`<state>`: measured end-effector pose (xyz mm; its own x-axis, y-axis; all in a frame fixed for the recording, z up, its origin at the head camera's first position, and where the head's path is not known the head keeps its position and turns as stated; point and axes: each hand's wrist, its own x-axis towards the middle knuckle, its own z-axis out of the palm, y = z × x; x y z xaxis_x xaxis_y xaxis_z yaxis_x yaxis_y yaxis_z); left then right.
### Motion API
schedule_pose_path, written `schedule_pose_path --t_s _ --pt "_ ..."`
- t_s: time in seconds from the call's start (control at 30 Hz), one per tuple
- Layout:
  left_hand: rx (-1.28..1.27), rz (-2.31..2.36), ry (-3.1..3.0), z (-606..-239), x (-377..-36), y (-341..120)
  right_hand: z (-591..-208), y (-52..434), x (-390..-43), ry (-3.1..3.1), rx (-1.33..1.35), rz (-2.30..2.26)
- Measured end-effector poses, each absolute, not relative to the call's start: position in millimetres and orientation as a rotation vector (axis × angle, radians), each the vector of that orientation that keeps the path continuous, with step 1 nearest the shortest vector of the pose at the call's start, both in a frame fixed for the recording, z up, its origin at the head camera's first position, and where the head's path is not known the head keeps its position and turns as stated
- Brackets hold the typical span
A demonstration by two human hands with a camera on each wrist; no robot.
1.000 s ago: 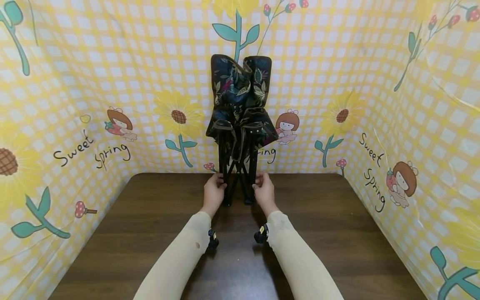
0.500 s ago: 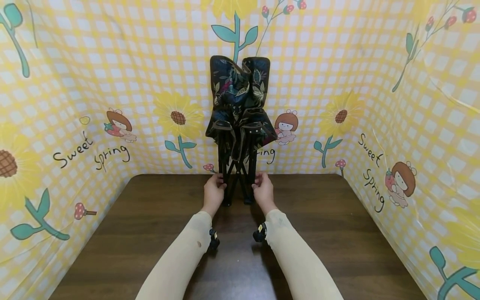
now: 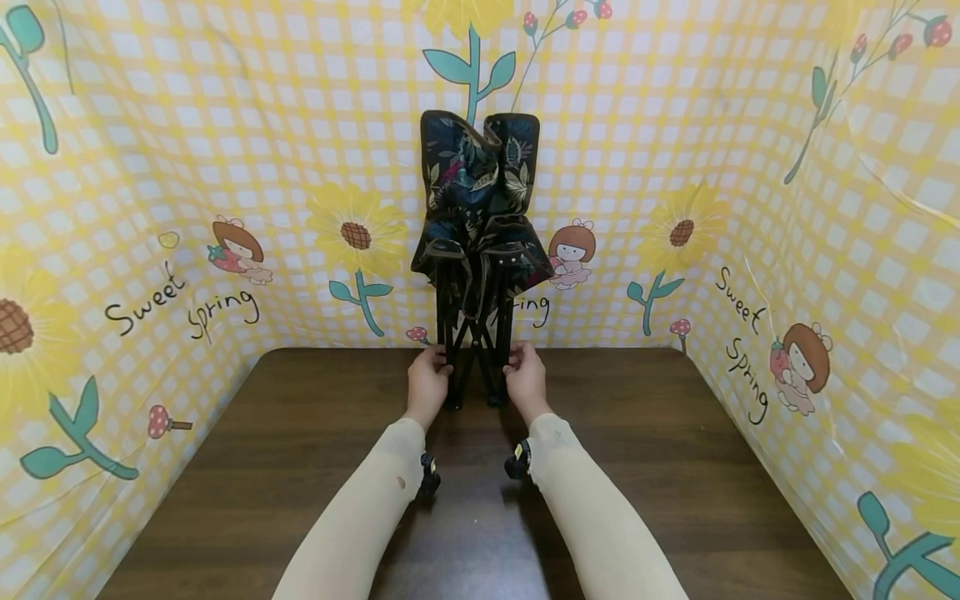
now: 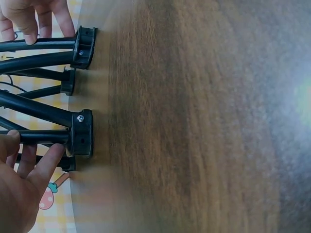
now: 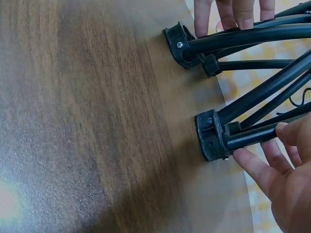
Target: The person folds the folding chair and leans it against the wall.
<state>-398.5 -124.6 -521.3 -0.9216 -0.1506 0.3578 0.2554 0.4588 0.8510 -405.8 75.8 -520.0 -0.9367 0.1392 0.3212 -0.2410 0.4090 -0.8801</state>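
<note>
A folding chair (image 3: 461,179) with dark floral fabric and black tube legs stands upright and folded narrow at the far side of the wooden table. Its leg tubes cross in an X below the seat cloth. My left hand (image 3: 429,385) pinches the left leg low down, thumb on one side of the tube and fingers on the other. On the opposite side my right hand (image 3: 527,382) grips the right leg at about the same height. Close up in the left wrist view, black plastic feet (image 4: 82,133) cap the tubes; the right wrist view shows a similar foot (image 5: 211,136).
The brown wooden table (image 3: 480,517) reaches from the chair toward me. Yellow checked cloth (image 3: 285,167) with sunflower prints hangs behind it and along both sides. The chair's fabric back rises close in front of the rear cloth.
Both hands keep their hold on the chair's legs, and the chair stays where it was. My right wrist has shifted very slightly to the left.
</note>
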Motion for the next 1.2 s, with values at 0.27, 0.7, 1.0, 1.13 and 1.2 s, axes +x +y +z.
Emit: schedule_pose_path --t_s 0.27,0.7,1.0,1.13,1.2 --pt "-0.093 -1.437 -2.339 -520 -400 -125 -519 76 -408 -2.342 0.102 1.5" --pt "-0.088 -1.338 -2.398 -516 -408 -128 -516 76 -411 -2.398 0.091 1.421" --pt "-0.08 -1.265 -2.454 -509 -406 -129 -512 78 -409 -2.479 0.08 1.307" --pt "-0.078 -1.21 -2.518 -508 -404 -130 -511 81 -408 -2.561 0.048 1.231" --pt "-0.074 -1.173 -2.55 -508 -403 -131 -511 82 -407 -2.602 0.05 1.193"
